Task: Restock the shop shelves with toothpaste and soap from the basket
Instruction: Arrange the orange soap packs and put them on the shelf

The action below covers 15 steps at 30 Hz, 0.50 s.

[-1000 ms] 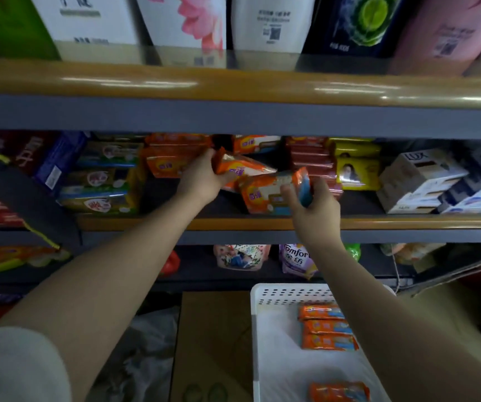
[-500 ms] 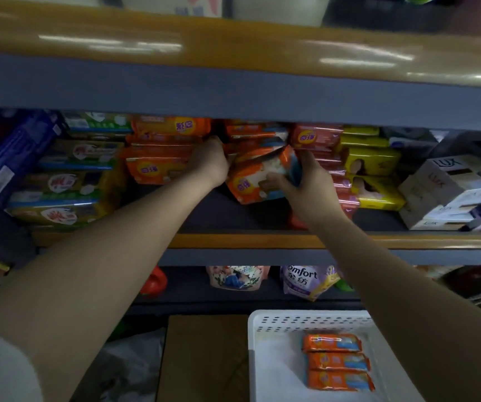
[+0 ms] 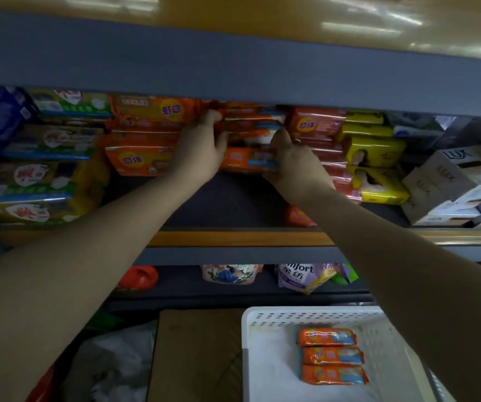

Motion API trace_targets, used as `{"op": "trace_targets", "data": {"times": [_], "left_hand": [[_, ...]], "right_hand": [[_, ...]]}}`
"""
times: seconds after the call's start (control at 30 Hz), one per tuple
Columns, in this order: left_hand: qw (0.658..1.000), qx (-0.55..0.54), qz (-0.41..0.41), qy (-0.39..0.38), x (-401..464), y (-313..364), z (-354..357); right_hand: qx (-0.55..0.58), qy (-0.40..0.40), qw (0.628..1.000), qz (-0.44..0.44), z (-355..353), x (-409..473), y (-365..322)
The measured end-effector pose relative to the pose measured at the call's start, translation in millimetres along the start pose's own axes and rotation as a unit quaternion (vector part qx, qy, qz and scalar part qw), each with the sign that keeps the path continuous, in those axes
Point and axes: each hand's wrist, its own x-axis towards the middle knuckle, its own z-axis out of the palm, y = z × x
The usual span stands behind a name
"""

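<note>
Partway through restocking — left hand and right hand both gripping orange soap packs, tucking them into the shelf stack. Still waiting in the white basket — three more soap bars; no toothpaste showing there.

- The middle shelf, dark with a wooden front edge, carries stacks of orange soap packs, green-and-yellow packs at the left, yellow packs and white Lux boxes at the right.
- The shelf below holds soft refill pouches.
- On the floor stands a white basket beside a brown carton.
</note>
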Motion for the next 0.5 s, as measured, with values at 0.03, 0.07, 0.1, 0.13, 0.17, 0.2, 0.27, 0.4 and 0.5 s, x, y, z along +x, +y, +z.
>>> {"op": "trace_targets", "data": {"times": [0.03,0.07,0.1,0.13,0.17,0.2,0.27,0.4,0.5], "left_hand": [[0.999,0.011,0.039,-0.001,-6,-3,-2],[0.997,0.021,0.071,-0.006,-9,-6,-2],[0.995,0.028,0.091,-0.012,-10,-9,-3],[0.994,0.032,0.101,-0.020,-9,-11,-2],[0.994,0.037,0.103,-0.028,-7,-12,-2],[0.993,0.043,0.101,-0.035,-5,-12,-1],[0.993,0.060,0.096,-0.045,-1,-11,1],[0.988,0.094,0.039,-0.120,2,-7,8],[0.978,0.116,0.004,-0.175,9,-2,13]], "right_hand": [[-0.010,-0.002,1.000,0.004,4,2,1],[-0.021,0.002,1.000,0.014,6,4,2],[-0.030,0.006,0.999,0.027,8,8,2],[-0.035,0.005,0.999,0.040,9,14,3],[-0.034,-0.004,0.998,0.046,9,18,3],[-0.026,-0.019,0.999,0.042,7,21,3],[-0.007,-0.053,0.998,0.013,3,23,5],[-0.012,-0.104,0.994,-0.037,-8,13,14],[-0.091,-0.111,0.989,-0.043,-8,6,18]]}}
